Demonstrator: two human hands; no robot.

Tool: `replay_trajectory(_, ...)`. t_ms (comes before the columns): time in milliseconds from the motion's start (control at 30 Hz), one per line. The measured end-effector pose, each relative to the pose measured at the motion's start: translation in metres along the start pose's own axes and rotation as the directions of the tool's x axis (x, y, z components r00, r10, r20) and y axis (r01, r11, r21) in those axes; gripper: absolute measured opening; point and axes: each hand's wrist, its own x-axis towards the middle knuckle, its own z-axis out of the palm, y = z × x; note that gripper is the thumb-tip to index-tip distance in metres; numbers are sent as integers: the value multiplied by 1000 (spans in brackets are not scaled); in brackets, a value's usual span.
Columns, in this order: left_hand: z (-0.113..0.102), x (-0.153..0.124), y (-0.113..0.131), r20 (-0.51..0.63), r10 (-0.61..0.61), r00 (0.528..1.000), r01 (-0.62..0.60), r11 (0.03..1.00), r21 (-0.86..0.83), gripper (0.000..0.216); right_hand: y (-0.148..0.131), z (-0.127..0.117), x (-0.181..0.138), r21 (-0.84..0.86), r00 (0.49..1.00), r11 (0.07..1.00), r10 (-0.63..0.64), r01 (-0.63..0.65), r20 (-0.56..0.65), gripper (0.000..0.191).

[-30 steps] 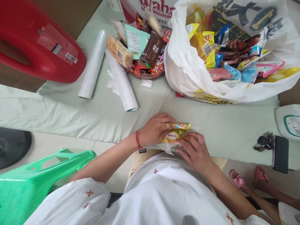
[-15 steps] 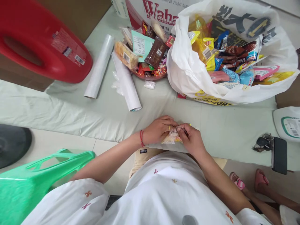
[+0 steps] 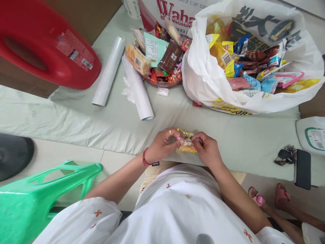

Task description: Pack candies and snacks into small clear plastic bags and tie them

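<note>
Close to the table's front edge lies a small yellow and transparent snack packet (image 3: 188,148), between my two hands. My left hand (image 3: 162,146) has thumb and forefinger pinched together at the packet's left side, on its transparent film. Against the packet's right side, my right hand (image 3: 208,149) is closed, thumb and fingers gripping the wrapper. The fingers hide part of the packet, and whether it is torn I cannot tell.
Beyond the hands are two white film rolls (image 3: 108,73), a bowl of wrapped snacks (image 3: 165,83) and a white plastic bag (image 3: 203,78) full of packets. A red jug (image 3: 83,73) stands left. A phone (image 3: 303,169) with keys lies right. A green stool (image 3: 22,203) is below left.
My left hand has shifted left from over the packet, uncovering more of its yellow face. My right hand stays almost where it was.
</note>
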Motion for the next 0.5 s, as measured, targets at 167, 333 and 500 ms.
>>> replay_trajectory(167, -16, -3, 2, -15, -156, 988, 157, 973, 171, 39, -1, -1, 0, 17, 1000, 1000, 7, -7, 2, 24)
replay_trajectory(333, -34, 3, 9, 109, -55, 992, 12, 934, 358, 34, -1, -1, 1, 62, 1000, 998, 15, -16, 10, 23)
replay_trajectory(500, -36, -1, 10, -110, -223, 969, 247, 915, 320, 32, -2, 0, 1, 90, 1000, 996, 20, -20, 3, 20)
